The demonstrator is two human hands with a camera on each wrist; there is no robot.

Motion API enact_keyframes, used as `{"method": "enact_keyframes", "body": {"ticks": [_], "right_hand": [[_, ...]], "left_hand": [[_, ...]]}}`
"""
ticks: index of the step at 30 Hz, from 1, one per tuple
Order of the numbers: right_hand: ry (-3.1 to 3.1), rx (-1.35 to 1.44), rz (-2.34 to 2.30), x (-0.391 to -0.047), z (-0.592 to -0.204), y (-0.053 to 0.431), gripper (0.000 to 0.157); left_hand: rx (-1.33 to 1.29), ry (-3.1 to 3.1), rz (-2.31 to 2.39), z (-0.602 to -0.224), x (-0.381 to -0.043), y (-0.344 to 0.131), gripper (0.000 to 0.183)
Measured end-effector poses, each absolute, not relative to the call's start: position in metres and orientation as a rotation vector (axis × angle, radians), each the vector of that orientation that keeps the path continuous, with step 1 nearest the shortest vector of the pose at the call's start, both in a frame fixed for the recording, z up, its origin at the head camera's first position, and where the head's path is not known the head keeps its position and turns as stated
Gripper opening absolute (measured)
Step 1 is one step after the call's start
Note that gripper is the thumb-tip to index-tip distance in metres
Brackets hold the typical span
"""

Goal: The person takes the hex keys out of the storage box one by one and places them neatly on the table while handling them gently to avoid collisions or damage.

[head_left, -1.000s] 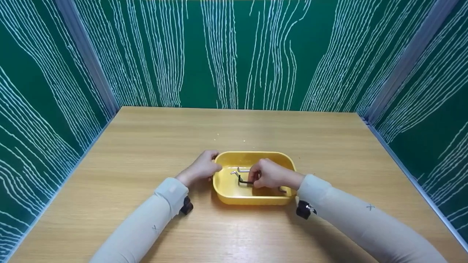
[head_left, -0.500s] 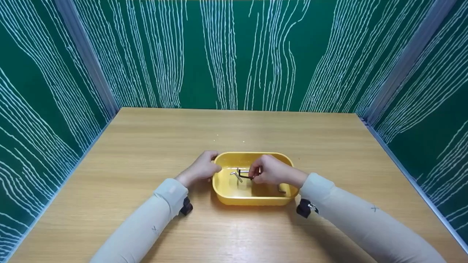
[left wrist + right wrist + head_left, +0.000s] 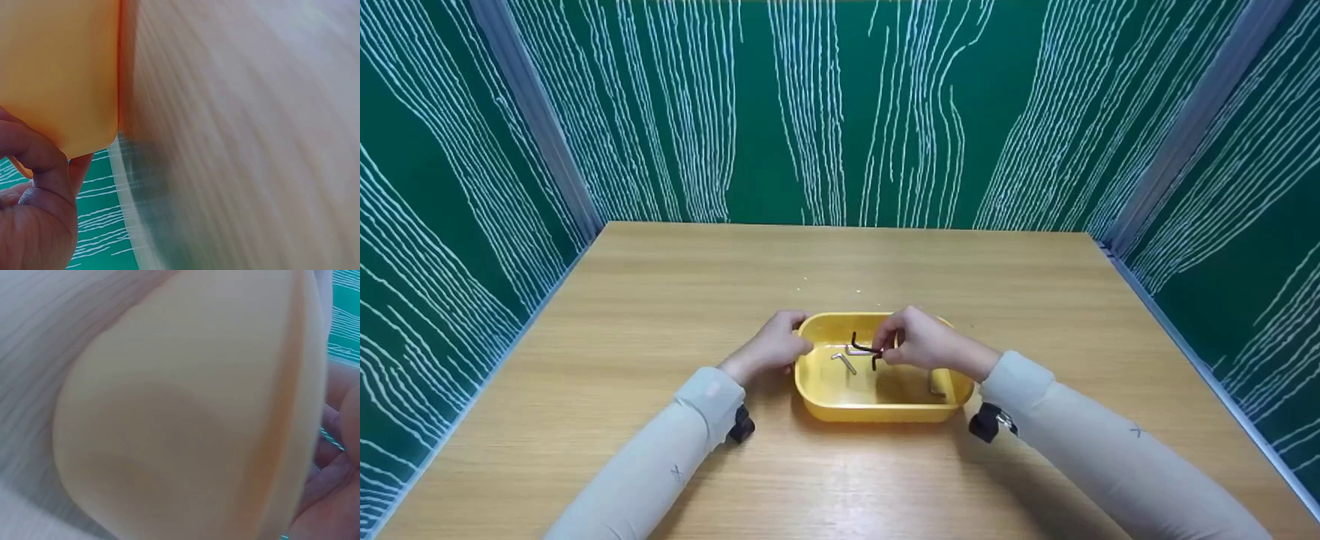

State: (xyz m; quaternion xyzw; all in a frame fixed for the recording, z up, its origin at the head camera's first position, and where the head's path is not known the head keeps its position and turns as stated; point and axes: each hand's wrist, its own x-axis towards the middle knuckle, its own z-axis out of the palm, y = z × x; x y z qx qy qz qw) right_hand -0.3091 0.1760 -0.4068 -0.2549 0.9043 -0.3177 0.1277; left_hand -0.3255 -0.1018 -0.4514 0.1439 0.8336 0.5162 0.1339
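Note:
A yellow plastic tub (image 3: 847,412) stands on the wooden table. My left hand (image 3: 773,341) grips its left end, thumb at the rim; the left wrist view shows that hand (image 3: 42,197) against the outer wall. Over the tub's right half, the fingertips of my right hand (image 3: 922,341) pinch a black hex key (image 3: 864,347), raised above the floor. A short black end (image 3: 874,363) hangs below the fingertips; whether it is a separate key I cannot tell. Behind the tub wall (image 3: 180,410), the right wrist view shows only part of the right hand (image 3: 332,495).
Inside the tub lie a small silver hex key (image 3: 846,364), another silver key (image 3: 856,350) partly behind the black one, and a darker key (image 3: 934,384) at the right. Small pale specks dot the table (image 3: 720,277) beyond. Green walls (image 3: 765,112) with white lines enclose it.
My right hand has lifted the black hex key off the tub floor and moved slightly up and away. The key has turned, its bent end now pointing up. The left hand keeps its grip.

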Motion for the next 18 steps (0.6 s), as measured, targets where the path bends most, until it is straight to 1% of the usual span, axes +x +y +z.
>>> {"method": "enact_keyframes", "body": {"ticks": [7, 11, 18], "right_hand": [[2.639, -0.857, -1.028, -0.3101, -0.4058, 0.1782, 0.013], [2.645, -0.846, -1.057, -0.3107, -0.4042, 0.1798, 0.013], [2.651, -0.860, -1.090, -0.3113, -0.4008, 0.1833, 0.016]], "left_hand": [[0.414, 2.408, 1.485, -0.4513, -0.3255, -0.1023, 0.039], [0.416, 2.415, 1.480, -0.4510, -0.3256, -0.1023, 0.034], [0.420, 2.418, 1.474, -0.4510, -0.3255, -0.1020, 0.033]]}}
